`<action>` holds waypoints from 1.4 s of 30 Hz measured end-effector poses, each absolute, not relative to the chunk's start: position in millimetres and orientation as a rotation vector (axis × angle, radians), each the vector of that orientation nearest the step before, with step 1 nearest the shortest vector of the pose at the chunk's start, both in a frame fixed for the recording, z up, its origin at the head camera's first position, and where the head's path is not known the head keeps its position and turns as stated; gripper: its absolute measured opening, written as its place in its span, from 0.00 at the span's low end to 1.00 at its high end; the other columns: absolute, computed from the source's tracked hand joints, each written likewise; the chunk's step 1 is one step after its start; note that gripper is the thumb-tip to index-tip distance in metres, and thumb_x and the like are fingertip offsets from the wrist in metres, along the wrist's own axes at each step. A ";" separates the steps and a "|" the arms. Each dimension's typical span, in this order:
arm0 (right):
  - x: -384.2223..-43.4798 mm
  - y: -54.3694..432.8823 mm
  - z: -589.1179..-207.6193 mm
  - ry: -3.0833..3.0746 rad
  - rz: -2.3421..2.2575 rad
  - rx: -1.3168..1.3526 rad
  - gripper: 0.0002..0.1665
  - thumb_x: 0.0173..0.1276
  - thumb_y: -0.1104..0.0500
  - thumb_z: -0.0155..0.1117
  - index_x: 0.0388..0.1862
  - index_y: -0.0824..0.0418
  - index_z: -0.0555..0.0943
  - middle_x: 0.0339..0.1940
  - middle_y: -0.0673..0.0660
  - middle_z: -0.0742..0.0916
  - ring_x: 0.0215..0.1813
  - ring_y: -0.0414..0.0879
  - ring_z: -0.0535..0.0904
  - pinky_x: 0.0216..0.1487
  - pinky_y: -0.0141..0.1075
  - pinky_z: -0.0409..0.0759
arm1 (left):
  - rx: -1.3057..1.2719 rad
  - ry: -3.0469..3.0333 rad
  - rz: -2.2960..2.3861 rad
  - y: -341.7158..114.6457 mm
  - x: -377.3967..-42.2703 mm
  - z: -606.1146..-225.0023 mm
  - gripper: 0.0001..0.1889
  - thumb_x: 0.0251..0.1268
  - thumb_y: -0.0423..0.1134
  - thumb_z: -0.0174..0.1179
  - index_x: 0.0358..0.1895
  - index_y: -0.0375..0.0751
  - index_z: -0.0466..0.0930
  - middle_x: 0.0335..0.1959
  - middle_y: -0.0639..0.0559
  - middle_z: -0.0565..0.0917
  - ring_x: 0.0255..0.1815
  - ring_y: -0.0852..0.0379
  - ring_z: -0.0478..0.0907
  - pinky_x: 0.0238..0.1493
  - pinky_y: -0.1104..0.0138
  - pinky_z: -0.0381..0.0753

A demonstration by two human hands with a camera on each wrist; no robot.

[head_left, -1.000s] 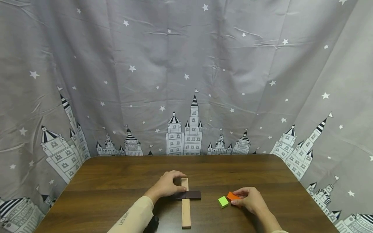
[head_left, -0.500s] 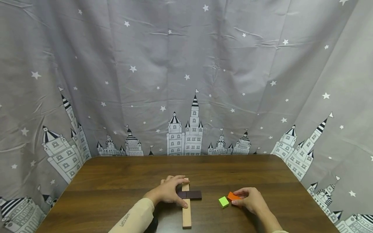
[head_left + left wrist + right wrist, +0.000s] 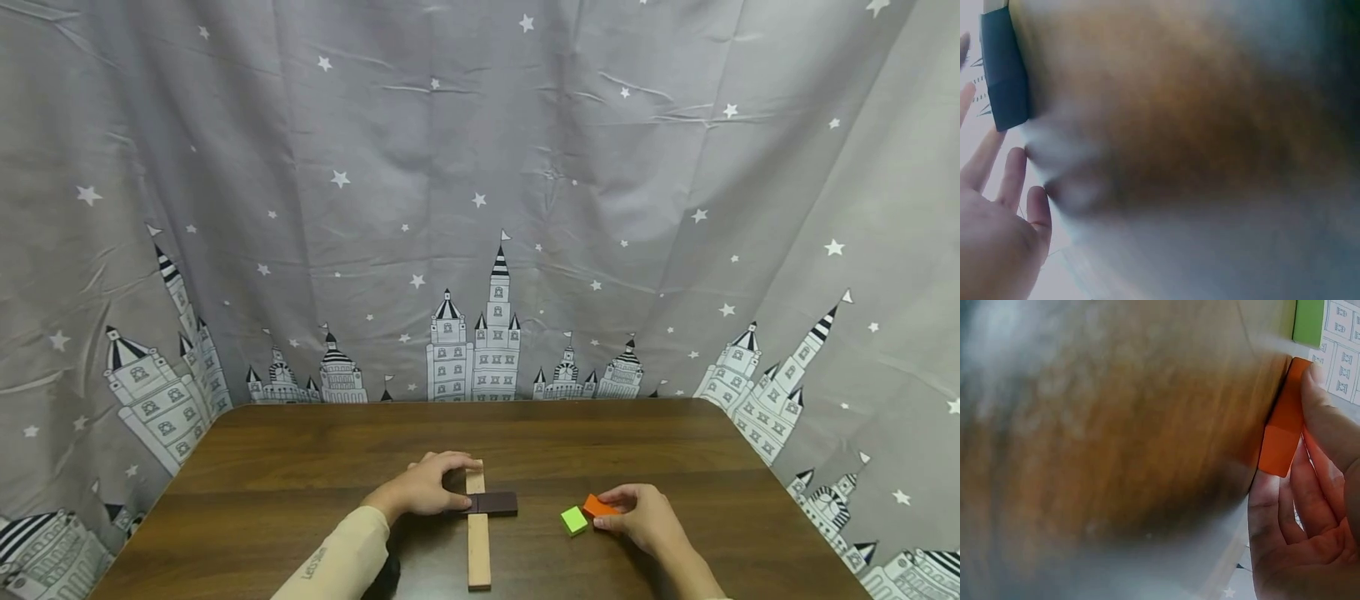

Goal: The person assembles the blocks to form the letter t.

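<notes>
Two dark brown wooden blocks (image 3: 498, 503) lie end to end, with a tan block (image 3: 478, 553) on their near side and another tan block (image 3: 475, 482) on the far side, forming a cross. My left hand (image 3: 422, 488) is over the left arm of this cross, fingers reaching to the far tan block and thumb at the brown blocks. The left wrist view catches the left brown block (image 3: 1005, 72) close to the spread fingers. On the right, my right hand (image 3: 641, 518) pinches an orange block (image 3: 1284, 419) between thumb and fingers, low on the table.
A lime green block (image 3: 574, 521) lies just left of the orange one. Everything stands on a brown wood-grain table (image 3: 337, 433). Behind it hangs a grey curtain (image 3: 480, 150) printed with castles and stars.
My left thumb first shifted down onto the near tan block, then came back up to the brown blocks. The right hand and the orange block have stayed in place.
</notes>
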State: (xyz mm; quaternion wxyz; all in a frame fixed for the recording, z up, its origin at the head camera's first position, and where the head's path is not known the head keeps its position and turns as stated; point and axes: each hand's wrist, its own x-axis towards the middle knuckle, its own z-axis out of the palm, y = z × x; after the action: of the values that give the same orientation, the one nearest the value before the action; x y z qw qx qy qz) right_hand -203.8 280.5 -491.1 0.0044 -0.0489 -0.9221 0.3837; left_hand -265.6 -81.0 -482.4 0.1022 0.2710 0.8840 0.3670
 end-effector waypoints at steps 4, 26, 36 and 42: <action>-201.8 279.1 -491.2 -2.884 1.187 -0.142 0.20 0.45 0.58 0.87 0.38 0.59 0.90 0.34 0.51 0.89 0.37 0.43 0.82 0.44 0.45 0.80 | 0.820 2.657 1.009 -80.3 -265.9 -485.6 0.25 0.58 0.43 0.73 0.60 0.47 0.82 0.68 0.43 0.74 0.65 0.37 0.65 0.60 0.32 0.53; -198.6 270.7 -478.3 -2.786 0.964 0.564 0.37 0.42 0.51 0.87 0.53 0.59 0.86 0.52 0.53 0.87 0.55 0.56 0.80 0.56 0.55 0.77 | 0.732 2.671 0.983 -82.2 -264.5 -482.6 0.22 0.56 0.43 0.75 0.56 0.51 0.85 0.69 0.48 0.75 0.67 0.38 0.65 0.63 0.29 0.50; -198.2 252.4 -480.1 -2.785 0.821 0.611 0.35 0.38 0.47 0.88 0.47 0.59 0.88 0.44 0.48 0.87 0.51 0.51 0.78 0.54 0.54 0.75 | 0.747 2.656 0.994 -81.6 -264.4 -482.7 0.22 0.57 0.44 0.75 0.56 0.51 0.85 0.69 0.46 0.74 0.67 0.38 0.64 0.63 0.29 0.49; -194.8 248.0 -484.7 -2.800 0.758 0.549 0.30 0.38 0.43 0.87 0.39 0.55 0.88 0.38 0.46 0.87 0.45 0.48 0.77 0.48 0.51 0.73 | 0.751 2.644 0.999 -80.3 -264.3 -482.4 0.22 0.57 0.43 0.75 0.56 0.50 0.85 0.70 0.47 0.74 0.68 0.37 0.64 0.63 0.28 0.47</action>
State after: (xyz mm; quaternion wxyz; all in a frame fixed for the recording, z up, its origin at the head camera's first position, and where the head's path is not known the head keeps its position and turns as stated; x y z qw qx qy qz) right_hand -194.8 248.0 -484.7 0.0946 0.1850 -0.9442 0.2556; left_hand -264.3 -80.3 -482.4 0.1084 0.2553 0.8988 0.3396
